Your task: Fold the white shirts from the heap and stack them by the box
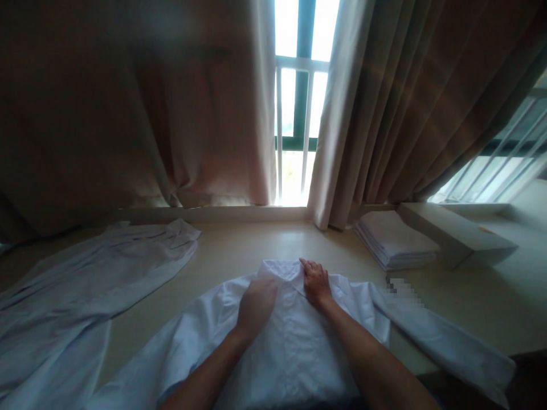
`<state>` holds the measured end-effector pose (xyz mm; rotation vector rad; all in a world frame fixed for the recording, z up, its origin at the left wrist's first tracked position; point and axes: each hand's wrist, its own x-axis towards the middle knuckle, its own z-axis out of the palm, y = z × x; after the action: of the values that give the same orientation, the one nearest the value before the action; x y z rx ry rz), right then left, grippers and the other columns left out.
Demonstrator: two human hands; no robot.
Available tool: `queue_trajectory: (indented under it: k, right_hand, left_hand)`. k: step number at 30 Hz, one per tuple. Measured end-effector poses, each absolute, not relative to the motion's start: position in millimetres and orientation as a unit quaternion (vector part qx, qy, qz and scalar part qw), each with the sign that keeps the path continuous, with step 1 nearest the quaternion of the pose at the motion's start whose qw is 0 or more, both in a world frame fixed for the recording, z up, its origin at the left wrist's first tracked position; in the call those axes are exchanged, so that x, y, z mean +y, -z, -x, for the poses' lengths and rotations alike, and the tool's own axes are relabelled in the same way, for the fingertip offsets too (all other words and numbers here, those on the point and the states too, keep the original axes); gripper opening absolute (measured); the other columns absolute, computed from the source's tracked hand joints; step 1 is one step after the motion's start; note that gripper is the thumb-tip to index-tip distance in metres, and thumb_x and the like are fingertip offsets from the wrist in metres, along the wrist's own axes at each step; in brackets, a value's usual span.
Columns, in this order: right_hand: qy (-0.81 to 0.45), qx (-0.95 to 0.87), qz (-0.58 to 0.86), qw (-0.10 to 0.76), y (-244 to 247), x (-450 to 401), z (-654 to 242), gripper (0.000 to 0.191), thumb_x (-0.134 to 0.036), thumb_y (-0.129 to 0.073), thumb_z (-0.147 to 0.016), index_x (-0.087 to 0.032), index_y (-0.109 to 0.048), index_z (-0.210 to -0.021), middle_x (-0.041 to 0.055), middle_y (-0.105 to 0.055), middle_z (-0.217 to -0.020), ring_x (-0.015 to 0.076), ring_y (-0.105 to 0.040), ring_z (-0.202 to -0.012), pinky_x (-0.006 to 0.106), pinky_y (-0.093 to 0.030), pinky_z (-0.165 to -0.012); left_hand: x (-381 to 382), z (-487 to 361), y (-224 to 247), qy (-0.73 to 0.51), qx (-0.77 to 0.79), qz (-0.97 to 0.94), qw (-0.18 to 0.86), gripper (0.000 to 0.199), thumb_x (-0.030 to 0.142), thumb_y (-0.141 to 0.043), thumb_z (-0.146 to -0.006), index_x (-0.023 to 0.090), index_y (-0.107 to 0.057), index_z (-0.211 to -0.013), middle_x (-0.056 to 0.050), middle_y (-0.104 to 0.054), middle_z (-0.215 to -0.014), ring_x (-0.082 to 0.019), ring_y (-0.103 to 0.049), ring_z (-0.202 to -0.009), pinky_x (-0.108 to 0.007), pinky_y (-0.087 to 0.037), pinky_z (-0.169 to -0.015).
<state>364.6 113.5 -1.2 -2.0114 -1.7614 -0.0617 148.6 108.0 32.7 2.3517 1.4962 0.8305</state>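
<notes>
My right hand pinches the white shirt by its collar; my left hand blurs opposite, fingers unreadable; folded clothes sit near the table's far edge.

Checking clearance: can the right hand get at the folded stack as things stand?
Probably yes: the right hand is at the white collar, and nothing visible stands upright between it and the folded stack.

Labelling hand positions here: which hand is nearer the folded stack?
Right. The right hand is on the shirt, left of the folded stack; the left hand is farther left.
</notes>
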Motion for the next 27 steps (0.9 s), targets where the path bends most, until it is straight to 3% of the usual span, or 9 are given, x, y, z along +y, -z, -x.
queue_trajectory:
  k: [2, 4, 6, 8, 13, 21, 24, 27]
  right_hand:
    - [0.014, -0.626, 0.746, 0.228, 4.8, 118.0, -366.6, 0.047, -0.022, -0.030, -0.099, -0.039, -0.037, -0.142, 0.0016, -0.051, -0.133, 0.0196, -0.045, -0.110, 0.031, -0.029, -0.091]
    - [0.003, -0.616, 0.759, 0.214, 7.6, 121.0, -368.0, 0.048, -0.023, -0.030, -0.098, -0.042, -0.035, -0.142, 0.0011, -0.048, -0.136, 0.0204, -0.045, -0.111, 0.033, -0.029, -0.090]
    - [-0.005, -0.615, 0.764, 0.197, 8.7, 122.1, -368.6, 0.046, -0.024, -0.031, -0.098, -0.046, -0.038, -0.138, 0.0004, -0.045, -0.139, 0.0216, -0.043, -0.112, 0.035, -0.028, -0.090]
    - [-0.007, -0.620, 0.760, 0.196, 8.2, 121.7, -368.6, 0.042, -0.025, -0.033, -0.098, -0.045, -0.045, -0.133, 0.0002, -0.043, -0.139, 0.0220, -0.042, -0.113, 0.035, -0.027, -0.090]
    - [-0.004, -0.593, 0.768, 0.242, 4.5, 120.4, -367.3, 0.029, -0.021, -0.034, -0.097, -0.030, -0.055, -0.115, 0.0037, -0.054, -0.118, 0.0194, -0.045, -0.104, 0.031, -0.028, -0.088]
    - [0.005, -0.573, 0.767, 0.289, -2.7, 113.9, -369.8, 0.024, -0.019, -0.033, -0.097, -0.026, -0.053, -0.107, 0.0038, -0.058, -0.104, 0.0192, -0.049, -0.094, 0.028, -0.032, -0.080]
    - [0.021, -0.583, 0.753, 0.303, -5.5, 110.0, -369.1, 0.026, -0.020, -0.034, -0.097, -0.025, -0.052, -0.115, 0.0053, -0.059, -0.110, 0.0199, -0.049, -0.100, 0.030, -0.032, -0.086]
    - [0.031, -0.591, 0.736, 0.329, -5.5, 109.6, -367.4, 0.041, -0.019, -0.036, -0.096, -0.021, -0.037, -0.137, 0.0087, -0.057, -0.122, 0.0201, -0.048, -0.109, 0.033, -0.029, -0.095]
  left_hand:
    - [145.6, -155.6, -45.0, -0.256, 0.603, -0.749, 0.096, 0.039, 0.040, -0.040, -0.091, 0.021, -0.059, -0.119, -0.007, -0.064, -0.119, -0.019, -0.054, -0.115, -0.031, -0.039, -0.102]
    - [179.9, -161.8, -48.7, -0.230, 0.649, -0.718, 0.103, 0.048, 0.046, -0.043, -0.087, 0.014, -0.058, -0.120, -0.015, -0.062, -0.121, -0.025, -0.053, -0.117, -0.036, -0.040, -0.100]
    - [205.7, -166.8, -44.0, -0.197, 0.681, -0.694, 0.124, 0.057, 0.055, -0.050, -0.080, 0.009, -0.063, -0.111, -0.022, -0.063, -0.114, -0.033, -0.057, -0.110, -0.041, -0.044, -0.091]
    - [221.5, -169.9, -35.1, -0.168, 0.699, -0.680, 0.144, 0.056, 0.058, -0.058, -0.071, 0.011, -0.068, -0.099, -0.024, -0.065, -0.108, -0.036, -0.060, -0.104, -0.042, -0.047, -0.082]
    - [232.1, -167.0, -23.1, -0.155, 0.714, -0.660, 0.176, 0.028, 0.040, -0.059, -0.070, 0.023, -0.072, -0.089, -0.012, -0.072, -0.098, -0.028, -0.066, -0.088, -0.031, -0.046, -0.067]
    - [213.3, -164.6, -24.2, -0.242, 0.706, -0.648, 0.153, 0.036, 0.040, -0.047, -0.084, 0.021, -0.071, -0.102, -0.010, -0.072, -0.102, -0.024, -0.066, -0.091, -0.029, -0.047, -0.071]
    - [205.0, -173.0, -27.1, -0.270, 0.692, -0.657, 0.130, 0.033, 0.034, -0.041, -0.087, 0.020, -0.068, -0.100, -0.010, -0.072, -0.097, -0.024, -0.065, -0.086, -0.031, -0.047, -0.071]
    - [199.8, -175.9, -37.9, -0.296, 0.640, -0.702, 0.097, 0.027, 0.027, -0.039, -0.088, 0.019, -0.064, -0.095, -0.010, -0.069, -0.094, -0.022, -0.063, -0.089, -0.031, -0.047, -0.078]
